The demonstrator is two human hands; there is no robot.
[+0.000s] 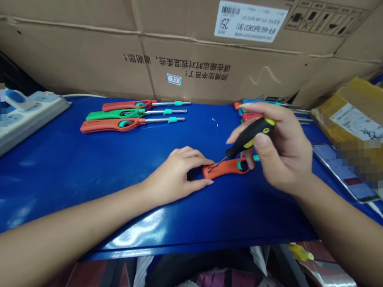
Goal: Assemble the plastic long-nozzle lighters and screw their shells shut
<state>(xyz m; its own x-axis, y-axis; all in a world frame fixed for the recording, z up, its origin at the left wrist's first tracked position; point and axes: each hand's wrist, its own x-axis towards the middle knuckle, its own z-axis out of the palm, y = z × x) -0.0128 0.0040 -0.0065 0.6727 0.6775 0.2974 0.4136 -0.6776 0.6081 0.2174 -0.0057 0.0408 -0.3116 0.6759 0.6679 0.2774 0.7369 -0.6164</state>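
An orange long-neck lighter [224, 169] lies on the blue table in front of me, its metal neck mostly hidden behind my right hand. My left hand [183, 170] grips the handle's left end between thumb and fingers. In my right hand [284, 150] is a black and yellow screwdriver [248, 137], held at a slant. Its thin shaft points down to the left, and the tip meets the slot area on the lighter's handle. Whether the tip is inside the slot I cannot tell.
Two orange-red lighters and a green lighter [111, 115] lie at the back left. More lighters [261, 103] sit behind my right hand. A large cardboard box [106, 49] walls the back. A power strip [28, 115] is left; a phone [344, 172] and taped parcel [357, 127] are right.
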